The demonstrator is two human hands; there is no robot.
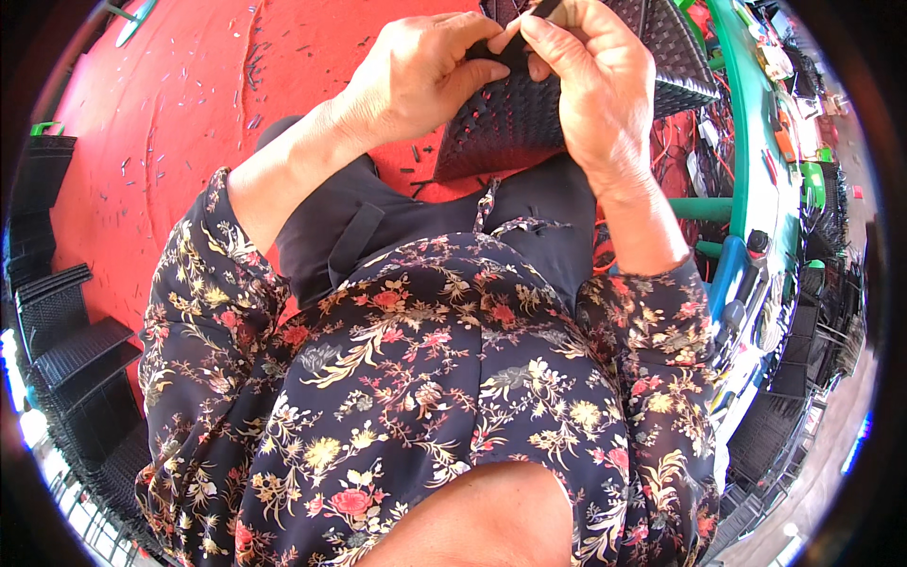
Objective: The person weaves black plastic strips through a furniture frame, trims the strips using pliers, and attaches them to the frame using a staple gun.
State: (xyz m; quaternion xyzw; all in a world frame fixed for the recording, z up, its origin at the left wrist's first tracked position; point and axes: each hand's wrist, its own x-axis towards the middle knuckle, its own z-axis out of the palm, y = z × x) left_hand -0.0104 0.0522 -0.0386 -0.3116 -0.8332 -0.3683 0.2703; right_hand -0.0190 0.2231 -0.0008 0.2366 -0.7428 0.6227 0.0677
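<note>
At the top of the view both my hands meet over a black woven basket, which stands tilted just beyond my knees. A narrow black strip is pinched between the thumb and fingers of my right hand. Fingertips and thumb of my left hand are drawn together against the dark material beside that strip. Whether they grip the same strip or the basket's edge is hidden. The basket's wall shows a close weave, with part of it behind my hands.
Small dark offcuts lie over the red floor. Black woven pieces are stacked at the left. On the right runs a green-framed table with tools and loose items, and more black woven goods beyond it.
</note>
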